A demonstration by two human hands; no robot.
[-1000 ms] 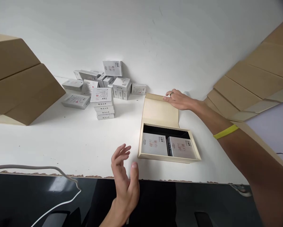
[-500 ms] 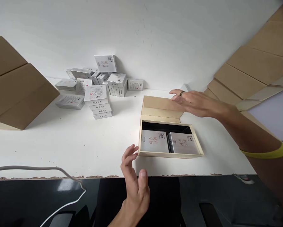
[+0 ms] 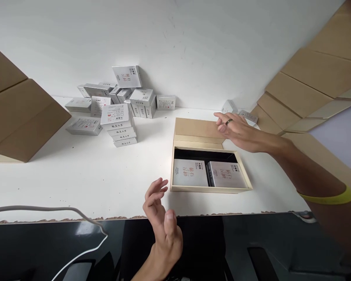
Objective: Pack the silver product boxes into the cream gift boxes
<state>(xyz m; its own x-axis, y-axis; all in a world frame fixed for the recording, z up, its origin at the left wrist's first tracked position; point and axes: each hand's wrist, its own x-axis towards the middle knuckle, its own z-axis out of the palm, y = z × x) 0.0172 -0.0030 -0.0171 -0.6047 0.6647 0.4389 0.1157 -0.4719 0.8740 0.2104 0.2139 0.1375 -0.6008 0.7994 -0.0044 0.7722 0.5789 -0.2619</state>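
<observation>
A cream gift box (image 3: 210, 189) lies on the white table, its brown lid (image 3: 193, 127) folded back away from me. Inside, a left silver carton (image 3: 189, 173) and a right silver carton (image 3: 227, 174) rest side by side, with a black gap behind them. My left hand (image 3: 163, 226) hovers off the box's near left corner, fingers loosely curled and apart, holding nothing. Above the lid's right end, my right hand (image 3: 239, 130) is stretched out with a ring on one finger; nothing is in its grasp. Whether it touches the lid I cannot tell.
A stack of silver cartons (image 3: 119, 125) stands left of the box, with more piled against the wall. Large brown boxes stand at the left (image 3: 25, 117) and right (image 3: 316, 74). Small cartons (image 3: 229, 106) lie behind my right hand. A cable (image 3: 46, 208) crosses the table's front edge.
My right hand has shifted slightly right and down, baring small cartons behind it. My left hand has drawn a little left, away from the box corner. The view has moved slightly.
</observation>
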